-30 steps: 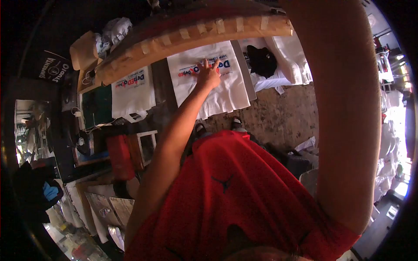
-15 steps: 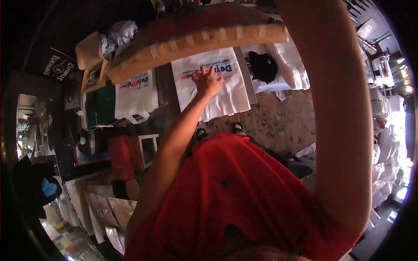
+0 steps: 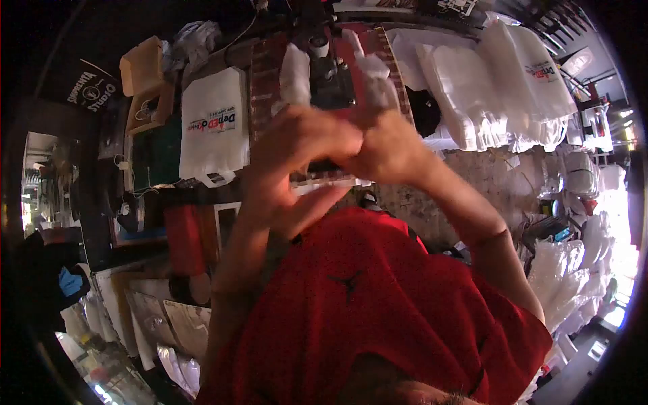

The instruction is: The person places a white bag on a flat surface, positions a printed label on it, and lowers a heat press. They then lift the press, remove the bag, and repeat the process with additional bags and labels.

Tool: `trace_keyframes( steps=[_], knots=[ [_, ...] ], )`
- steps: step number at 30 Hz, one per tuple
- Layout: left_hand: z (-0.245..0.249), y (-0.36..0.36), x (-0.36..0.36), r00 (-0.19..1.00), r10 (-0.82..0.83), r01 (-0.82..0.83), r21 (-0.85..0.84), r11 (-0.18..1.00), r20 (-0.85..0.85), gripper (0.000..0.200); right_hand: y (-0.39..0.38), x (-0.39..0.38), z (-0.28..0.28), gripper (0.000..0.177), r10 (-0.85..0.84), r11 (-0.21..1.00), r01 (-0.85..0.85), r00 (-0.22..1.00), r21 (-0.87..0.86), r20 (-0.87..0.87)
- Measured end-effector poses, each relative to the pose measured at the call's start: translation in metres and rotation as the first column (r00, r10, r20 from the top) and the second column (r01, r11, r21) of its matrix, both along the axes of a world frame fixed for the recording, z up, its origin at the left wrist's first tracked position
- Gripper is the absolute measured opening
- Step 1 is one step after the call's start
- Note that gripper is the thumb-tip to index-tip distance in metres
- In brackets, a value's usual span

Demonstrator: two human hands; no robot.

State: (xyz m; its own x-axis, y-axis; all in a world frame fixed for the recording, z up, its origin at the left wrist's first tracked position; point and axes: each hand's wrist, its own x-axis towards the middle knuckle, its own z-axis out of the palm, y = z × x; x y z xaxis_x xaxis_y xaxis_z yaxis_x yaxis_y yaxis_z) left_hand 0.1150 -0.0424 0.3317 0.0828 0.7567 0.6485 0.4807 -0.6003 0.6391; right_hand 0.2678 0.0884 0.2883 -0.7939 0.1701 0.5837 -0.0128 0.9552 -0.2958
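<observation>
My left hand (image 3: 297, 145) and my right hand (image 3: 391, 145) are close together in the middle, both smeared by motion. The left thumb is held away from its fingers, with a visible gap between; those fingers bend toward the right hand. My right hand is closed, and whatever it may hold is hidden. Behind both hands lies a lowered dark red printing screen (image 3: 265, 67) with taped edges. White bundled pieces (image 3: 295, 71) rest on it, on either side of a dark metal clamp (image 3: 331, 84). The hands hide its near middle.
To the left lies a printed white bag (image 3: 214, 135), near an open cardboard box (image 3: 145, 88). Stacked white bags (image 3: 466, 101) and another printed bag (image 3: 533, 74) lie to the right, with a black cloth (image 3: 424, 111) beside them. A red object (image 3: 183, 239) stands lower left.
The raised screen has come down over the printed white bag, which is now out of sight. My left hand left that bag; my right hand came down from overhead to meet it.
</observation>
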Motion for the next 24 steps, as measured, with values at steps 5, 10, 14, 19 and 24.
trace_keyframes(
  steps=[5, 10, 14, 19, 24],
  knots=[
    [-0.099, 0.053, 0.006, 0.888, 0.113, -0.197, -0.147, 0.969, -0.446, 0.07, 0.004, 0.004, -0.077, 0.027, 0.012, 0.961, 0.061, 0.964, -0.268, 0.264],
    [-0.134, 0.06, -0.001, 0.905, 0.049, -0.172, -0.258, 0.951, -0.422, 0.078, 0.0, -0.009, -0.126, 0.059, -0.153, 0.982, 0.184, 0.918, -0.051, 0.365],
    [-0.14, 0.063, -0.003, 0.873, 0.067, -0.191, -0.211, 0.959, -0.484, 0.084, 0.004, -0.015, -0.12, 0.061, -0.222, 0.964, 0.252, 0.937, -0.081, 0.271],
    [-0.216, 0.073, -0.004, 0.839, 0.182, -0.339, -0.231, 0.912, -0.512, 0.082, 0.014, -0.021, -0.209, 0.074, -0.053, 0.972, 0.194, 0.727, -0.13, 0.685],
    [-0.208, 0.071, -0.011, 0.822, 0.219, -0.36, -0.181, 0.915, -0.526, 0.081, 0.014, -0.027, -0.194, 0.073, -0.196, 0.964, 0.251, 0.893, -0.088, 0.406]
  ],
)
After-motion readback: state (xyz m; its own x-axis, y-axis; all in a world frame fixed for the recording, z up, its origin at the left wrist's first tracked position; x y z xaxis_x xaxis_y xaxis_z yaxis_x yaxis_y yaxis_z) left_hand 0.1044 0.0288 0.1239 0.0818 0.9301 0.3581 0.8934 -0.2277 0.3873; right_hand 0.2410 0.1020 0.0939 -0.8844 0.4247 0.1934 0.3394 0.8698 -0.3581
